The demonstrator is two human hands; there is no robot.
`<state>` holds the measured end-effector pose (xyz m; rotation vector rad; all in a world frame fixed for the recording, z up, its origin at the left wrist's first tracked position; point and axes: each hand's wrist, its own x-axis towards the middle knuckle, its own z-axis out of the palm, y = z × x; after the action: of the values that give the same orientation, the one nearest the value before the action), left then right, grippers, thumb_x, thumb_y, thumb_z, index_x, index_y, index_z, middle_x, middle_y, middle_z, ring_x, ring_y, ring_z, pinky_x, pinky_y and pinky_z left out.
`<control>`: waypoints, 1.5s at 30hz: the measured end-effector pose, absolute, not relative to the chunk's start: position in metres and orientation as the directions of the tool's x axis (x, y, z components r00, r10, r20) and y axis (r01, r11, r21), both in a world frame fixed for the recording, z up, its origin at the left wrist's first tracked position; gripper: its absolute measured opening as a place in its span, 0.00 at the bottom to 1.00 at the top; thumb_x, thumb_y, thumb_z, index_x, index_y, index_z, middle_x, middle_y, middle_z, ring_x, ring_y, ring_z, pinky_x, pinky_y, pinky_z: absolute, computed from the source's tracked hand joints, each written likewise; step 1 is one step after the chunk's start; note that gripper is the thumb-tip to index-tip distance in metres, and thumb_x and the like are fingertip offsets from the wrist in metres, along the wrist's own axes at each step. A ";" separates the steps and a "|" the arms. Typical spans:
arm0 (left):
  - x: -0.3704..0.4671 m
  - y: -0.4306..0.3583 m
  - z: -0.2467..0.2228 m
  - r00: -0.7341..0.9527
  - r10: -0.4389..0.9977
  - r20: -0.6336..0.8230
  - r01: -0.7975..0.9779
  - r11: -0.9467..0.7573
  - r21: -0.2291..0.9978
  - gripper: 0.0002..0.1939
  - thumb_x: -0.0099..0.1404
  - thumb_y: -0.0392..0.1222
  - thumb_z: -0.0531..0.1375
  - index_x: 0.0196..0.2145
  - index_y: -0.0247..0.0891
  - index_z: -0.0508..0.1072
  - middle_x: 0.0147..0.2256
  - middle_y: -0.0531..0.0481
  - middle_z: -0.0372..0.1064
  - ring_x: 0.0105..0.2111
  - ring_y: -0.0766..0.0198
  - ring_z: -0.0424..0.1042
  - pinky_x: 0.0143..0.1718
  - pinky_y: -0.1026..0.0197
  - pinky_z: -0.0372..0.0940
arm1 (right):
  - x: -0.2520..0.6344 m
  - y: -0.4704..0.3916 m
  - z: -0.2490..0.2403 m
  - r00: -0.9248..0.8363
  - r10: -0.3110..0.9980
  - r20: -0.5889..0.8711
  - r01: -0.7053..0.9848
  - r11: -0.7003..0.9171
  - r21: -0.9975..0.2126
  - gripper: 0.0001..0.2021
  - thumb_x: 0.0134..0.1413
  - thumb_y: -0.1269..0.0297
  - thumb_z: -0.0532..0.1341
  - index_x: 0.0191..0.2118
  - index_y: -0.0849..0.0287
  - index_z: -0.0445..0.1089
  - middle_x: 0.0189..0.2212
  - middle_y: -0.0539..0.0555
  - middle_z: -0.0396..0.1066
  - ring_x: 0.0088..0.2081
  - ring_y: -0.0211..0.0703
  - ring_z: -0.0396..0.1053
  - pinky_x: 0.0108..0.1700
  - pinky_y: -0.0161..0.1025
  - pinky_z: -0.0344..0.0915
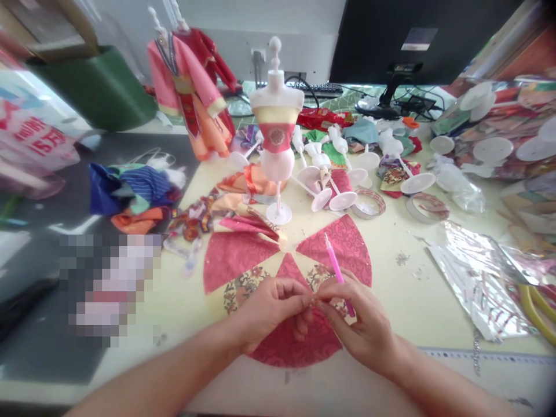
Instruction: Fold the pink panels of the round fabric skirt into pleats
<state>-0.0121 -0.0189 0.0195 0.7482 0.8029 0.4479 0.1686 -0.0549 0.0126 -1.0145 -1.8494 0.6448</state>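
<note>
A round skirt piece (295, 347) of red patterned cloth with cream floral panels lies spread on the table. Over its middle my left hand (280, 307) is closed in a pinch, fingertips meeting those of my right hand. Whatever is between the fingertips is too small to make out. My right hand (360, 315) is also closed, with a slim pink pen-like tool (334, 260) lodged in it, its pale tip pointing up and away. Just beyond the skirt stands a small white dress form (278, 165) wearing a cream and red bandeau with a round motif.
Several small white stands (321, 198) lie behind, among cloth scraps. Two tape rolls (428, 207) sit on the right, near a silvery plastic packet (482, 284) and tiny shiny bits (403, 258). Folded cloth (139, 188) is at left. Dressed forms (186, 87) and a monitor (408, 40) stand behind.
</note>
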 end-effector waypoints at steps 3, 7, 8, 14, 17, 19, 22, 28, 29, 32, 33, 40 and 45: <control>-0.011 -0.019 0.019 0.627 0.614 -0.478 -0.098 0.672 0.734 0.12 0.57 0.45 0.63 0.29 0.31 0.71 0.22 0.52 0.67 0.18 0.72 0.66 0.21 0.68 0.63 | 0.169 -0.056 0.012 -0.262 0.848 0.461 0.370 0.530 -0.763 0.13 0.56 0.79 0.57 0.44 0.57 0.63 0.34 0.53 0.67 0.35 0.43 0.65 0.39 0.43 0.65; -0.010 -0.019 0.019 0.634 0.613 -0.471 -0.110 0.675 0.730 0.11 0.57 0.43 0.63 0.28 0.32 0.69 0.21 0.53 0.67 0.18 0.71 0.67 0.20 0.68 0.64 | 0.168 -0.056 0.013 -0.284 0.837 0.468 0.365 0.546 -0.754 0.14 0.55 0.80 0.56 0.44 0.57 0.63 0.35 0.53 0.67 0.36 0.43 0.65 0.43 0.45 0.65; -0.010 -0.020 0.019 0.636 0.614 -0.466 -0.113 0.673 0.731 0.10 0.57 0.43 0.63 0.28 0.32 0.69 0.20 0.54 0.67 0.18 0.72 0.66 0.20 0.68 0.64 | 0.168 -0.056 0.013 -0.288 0.834 0.471 0.367 0.550 -0.750 0.14 0.55 0.80 0.56 0.45 0.57 0.63 0.35 0.53 0.67 0.36 0.43 0.65 0.44 0.46 0.64; -0.011 -0.020 0.018 0.628 0.642 -0.440 -0.141 0.650 0.747 0.09 0.57 0.41 0.62 0.28 0.34 0.67 0.18 0.56 0.64 0.16 0.72 0.64 0.17 0.69 0.64 | 0.168 -0.056 0.014 -0.309 0.829 0.466 0.408 0.558 -0.723 0.15 0.55 0.80 0.56 0.47 0.58 0.62 0.35 0.53 0.67 0.36 0.43 0.65 0.46 0.46 0.63; -0.012 -0.019 0.017 0.623 0.655 -0.429 -0.153 0.639 0.754 0.08 0.57 0.40 0.62 0.28 0.34 0.66 0.18 0.57 0.63 0.16 0.72 0.63 0.17 0.69 0.65 | 0.171 -0.056 0.014 -0.332 0.820 0.467 0.436 0.572 -0.694 0.17 0.56 0.80 0.53 0.49 0.58 0.62 0.35 0.54 0.67 0.35 0.43 0.65 0.42 0.44 0.64; -0.012 -0.018 0.017 0.614 0.666 -0.425 -0.153 0.628 0.763 0.08 0.58 0.40 0.62 0.28 0.35 0.66 0.18 0.57 0.63 0.16 0.72 0.63 0.17 0.69 0.64 | 0.174 -0.056 0.014 -0.365 0.804 0.470 0.437 0.594 -0.676 0.20 0.56 0.81 0.51 0.53 0.59 0.60 0.35 0.55 0.67 0.34 0.43 0.65 0.39 0.43 0.64; -0.013 -0.017 0.018 0.587 0.694 -0.418 -0.150 0.600 0.786 0.08 0.58 0.40 0.61 0.27 0.34 0.66 0.17 0.57 0.62 0.16 0.73 0.62 0.17 0.69 0.64 | 0.179 -0.056 0.018 -0.402 0.764 0.505 0.389 0.642 -0.661 0.23 0.58 0.81 0.49 0.58 0.61 0.57 0.36 0.56 0.68 0.34 0.43 0.65 0.36 0.42 0.65; -0.018 -0.011 0.020 0.509 0.746 -0.430 -0.146 0.567 0.811 0.06 0.58 0.38 0.60 0.27 0.35 0.66 0.18 0.57 0.62 0.17 0.73 0.61 0.18 0.69 0.64 | 0.186 -0.057 0.026 -0.338 0.761 0.553 0.300 0.645 -0.703 0.18 0.60 0.77 0.53 0.55 0.63 0.63 0.38 0.59 0.65 0.37 0.45 0.65 0.35 0.42 0.66; -0.019 -0.009 0.020 0.499 0.755 -0.425 -0.149 0.558 0.816 0.06 0.58 0.38 0.60 0.27 0.35 0.66 0.18 0.57 0.62 0.17 0.73 0.61 0.18 0.69 0.64 | 0.187 -0.057 0.026 -0.311 0.766 0.562 0.271 0.639 -0.720 0.18 0.59 0.79 0.53 0.54 0.63 0.64 0.37 0.59 0.65 0.38 0.45 0.65 0.36 0.43 0.66; -0.019 -0.007 0.019 0.485 0.768 -0.418 -0.154 0.545 0.824 0.06 0.58 0.38 0.59 0.27 0.35 0.65 0.18 0.57 0.62 0.18 0.73 0.61 0.18 0.69 0.64 | 0.188 -0.059 0.023 -0.264 0.778 0.570 0.197 0.622 -0.758 0.20 0.55 0.84 0.54 0.52 0.63 0.64 0.35 0.57 0.66 0.38 0.45 0.65 0.39 0.46 0.66; -0.019 -0.007 0.019 0.483 0.771 -0.416 -0.151 0.541 0.828 0.06 0.58 0.38 0.59 0.26 0.35 0.65 0.18 0.57 0.62 0.17 0.73 0.61 0.18 0.69 0.64 | 0.189 -0.059 0.022 -0.263 0.784 0.563 0.193 0.614 -0.765 0.21 0.54 0.84 0.54 0.52 0.63 0.64 0.35 0.57 0.66 0.37 0.45 0.65 0.39 0.46 0.66; -0.018 -0.010 0.017 0.467 0.781 -0.415 -0.122 0.521 0.845 0.07 0.58 0.39 0.60 0.26 0.35 0.65 0.17 0.57 0.62 0.17 0.73 0.60 0.19 0.69 0.64 | 0.188 -0.059 0.020 -0.274 0.793 0.544 0.213 0.602 -0.770 0.19 0.53 0.84 0.54 0.50 0.63 0.65 0.33 0.57 0.67 0.37 0.45 0.66 0.39 0.47 0.66; -0.018 -0.010 0.018 0.465 0.782 -0.415 -0.110 0.516 0.849 0.07 0.58 0.39 0.60 0.27 0.35 0.66 0.17 0.57 0.62 0.17 0.73 0.61 0.20 0.69 0.64 | 0.187 -0.059 0.021 -0.283 0.801 0.528 0.211 0.589 -0.780 0.19 0.54 0.83 0.54 0.49 0.62 0.65 0.34 0.56 0.68 0.37 0.44 0.66 0.38 0.46 0.66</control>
<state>-0.0184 -0.0096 0.0181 0.8586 0.9271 0.6396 0.1872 -0.0591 0.0210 -0.8263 -1.8030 0.7259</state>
